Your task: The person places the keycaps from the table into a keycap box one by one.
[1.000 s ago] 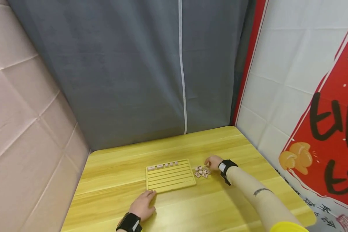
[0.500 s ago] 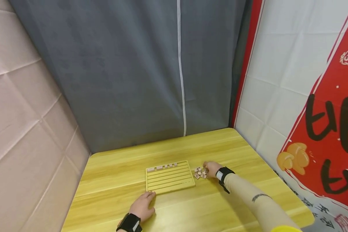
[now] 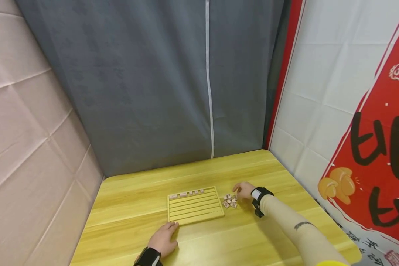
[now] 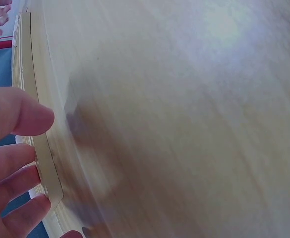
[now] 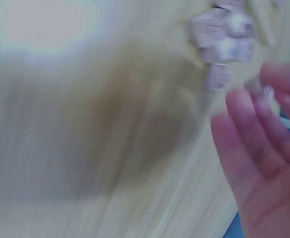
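Left hand (image 3: 163, 238) lies flat near the front edge of the desk (image 3: 126, 207), fingers straight and relaxed, fingertips (image 4: 33, 116) touching the near left corner of the slotted board (image 3: 195, 205); it grips nothing. The left wrist view confirms it: fingers spread loosely right at the board's rim (image 4: 45, 168).

Over to the right hand (image 3: 245, 190), which hovers just beside the pile of small tiles (image 3: 230, 201), on its far right side. The fingers curve loosely toward the pile; the right wrist view is heavily blurred, showing fingers (image 5: 244, 124) slack and parted next to the tiles (image 5: 224, 39), and I cannot tell whether a tile sits between the fingertips.

The board sits about mid-desk, a little toward the front, square to the desk's edges. Its back row carries a short line of placed tiles (image 3: 187, 193) running from the back left corner toward the right; the rows in front of it are bare slots. The loose pile lies on the desk just off the board's right edge, close but apart from it.

Each wrist wears a black strap (image 3: 260, 195)
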A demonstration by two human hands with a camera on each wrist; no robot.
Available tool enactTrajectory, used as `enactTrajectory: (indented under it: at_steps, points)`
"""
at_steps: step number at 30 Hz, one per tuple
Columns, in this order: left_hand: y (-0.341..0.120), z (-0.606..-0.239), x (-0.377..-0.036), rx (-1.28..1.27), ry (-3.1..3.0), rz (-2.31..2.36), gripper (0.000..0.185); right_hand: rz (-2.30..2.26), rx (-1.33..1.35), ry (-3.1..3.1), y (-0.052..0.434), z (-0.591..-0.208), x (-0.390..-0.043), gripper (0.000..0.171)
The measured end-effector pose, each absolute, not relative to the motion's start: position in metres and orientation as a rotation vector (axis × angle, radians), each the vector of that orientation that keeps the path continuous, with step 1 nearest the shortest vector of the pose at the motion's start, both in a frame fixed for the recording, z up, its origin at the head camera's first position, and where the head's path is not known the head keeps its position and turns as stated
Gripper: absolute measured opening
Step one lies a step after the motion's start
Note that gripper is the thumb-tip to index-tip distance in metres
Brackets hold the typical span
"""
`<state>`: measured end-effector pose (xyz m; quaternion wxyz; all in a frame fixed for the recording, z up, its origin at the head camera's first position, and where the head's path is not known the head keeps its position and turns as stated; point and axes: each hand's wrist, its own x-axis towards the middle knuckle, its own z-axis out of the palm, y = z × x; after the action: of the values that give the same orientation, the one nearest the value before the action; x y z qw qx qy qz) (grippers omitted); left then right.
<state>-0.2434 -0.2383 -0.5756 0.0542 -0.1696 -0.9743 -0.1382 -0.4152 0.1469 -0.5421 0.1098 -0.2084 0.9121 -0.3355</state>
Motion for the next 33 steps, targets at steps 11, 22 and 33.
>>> enactTrajectory:
  at_steps: [11, 22, 33]
  points:
    - [-0.238, -0.573, -0.243, -0.500, -2.950, -0.441, 0.059, -1.551, -0.455, 2.107, 0.127, -0.524, -0.430, 0.038]
    - [-0.237, -0.575, -0.241, -0.504, -2.965, -0.460, 0.060, -1.651, -0.357, 2.136, 0.096, -0.540, -0.446, 0.032]
    - [-0.240, -0.580, -0.246, -0.498, -2.955, -0.483, 0.061, -1.388, -0.544, 2.628, 0.064, -0.548, -0.450, 0.024]
